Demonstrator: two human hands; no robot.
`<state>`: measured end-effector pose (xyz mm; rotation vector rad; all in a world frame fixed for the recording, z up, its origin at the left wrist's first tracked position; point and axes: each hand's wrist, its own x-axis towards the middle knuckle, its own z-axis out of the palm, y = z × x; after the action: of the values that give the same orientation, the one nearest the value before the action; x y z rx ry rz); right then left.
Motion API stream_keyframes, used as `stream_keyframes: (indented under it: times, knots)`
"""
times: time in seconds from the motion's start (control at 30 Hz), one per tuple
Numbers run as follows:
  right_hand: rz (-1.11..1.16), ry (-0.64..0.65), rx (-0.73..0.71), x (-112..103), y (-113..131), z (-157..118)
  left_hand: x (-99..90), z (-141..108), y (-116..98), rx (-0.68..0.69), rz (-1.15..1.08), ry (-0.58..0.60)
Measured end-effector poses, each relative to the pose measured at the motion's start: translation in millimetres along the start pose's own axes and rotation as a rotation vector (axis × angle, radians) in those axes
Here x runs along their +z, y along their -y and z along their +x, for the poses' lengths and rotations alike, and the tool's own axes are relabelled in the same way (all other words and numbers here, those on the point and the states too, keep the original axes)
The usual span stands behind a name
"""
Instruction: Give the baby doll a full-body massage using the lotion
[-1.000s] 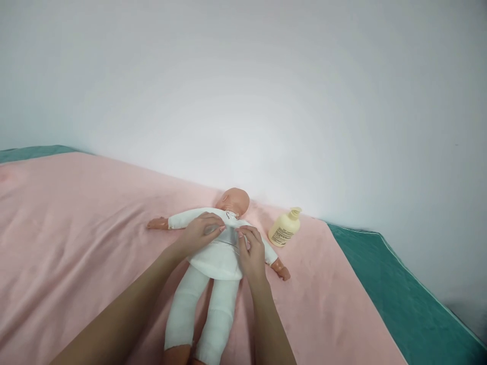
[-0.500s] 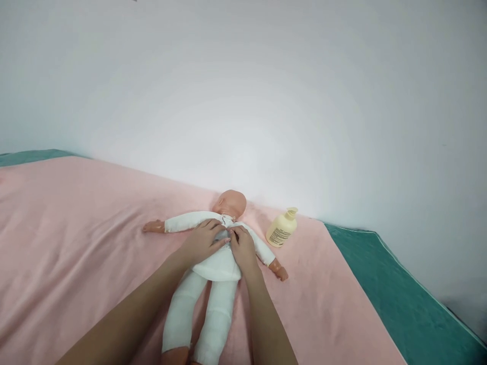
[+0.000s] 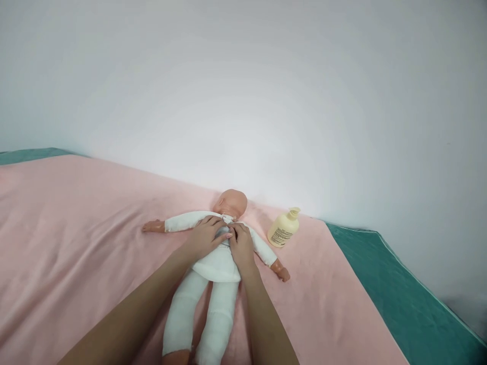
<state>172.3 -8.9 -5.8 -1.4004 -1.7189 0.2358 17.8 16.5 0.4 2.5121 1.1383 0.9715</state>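
Observation:
A doll (image 3: 218, 266) with a white cloth body lies stretched out on a pink cloth (image 3: 114, 203), its bare head (image 3: 233, 203) toward the wall. My left hand (image 3: 206, 237) rests flat on the left of its upper torso, fingers extended and thumb apart. On the right side of the torso lies my right hand (image 3: 242, 246), its fingers bent near the left thumb; whether they pinch the cloth is too small to tell. A greyish patch shows between the hands, just below the doll's neck.
A pale yellow pump bottle (image 3: 282, 229) stands to the right of the doll's shoulder. Green material (image 3: 403, 274) shows beyond the pink cloth at the right and far left. A pale wall (image 3: 243, 101) rises behind.
My left fingers and thumb have shifted slightly to the right on the torso. The doll and the bottle look almost the same, with a small shift of the view.

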Motion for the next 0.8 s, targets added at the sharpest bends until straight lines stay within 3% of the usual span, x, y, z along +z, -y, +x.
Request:
stream_keyframes:
  times: [0.3,0.53,0.7,0.8]
  knots:
    - [-0.01,0.014,-0.009,0.3,0.7,-3.0,8.6,-1.2,5.7,-0.002,0.009,-0.007]
    - [-0.066,0.112,-0.009,1.8,-3.7,-2.7,10.0,-1.7,6.1,-0.035,0.013,0.019]
    - [0.027,0.052,-0.008,-0.3,-1.2,-5.8,9.2,-3.1,4.2,-0.019,-0.029,0.021]
    - [0.096,-0.014,0.005,-13.1,5.3,-10.6,-3.6,-5.5,-5.5,-0.001,-0.04,0.009]
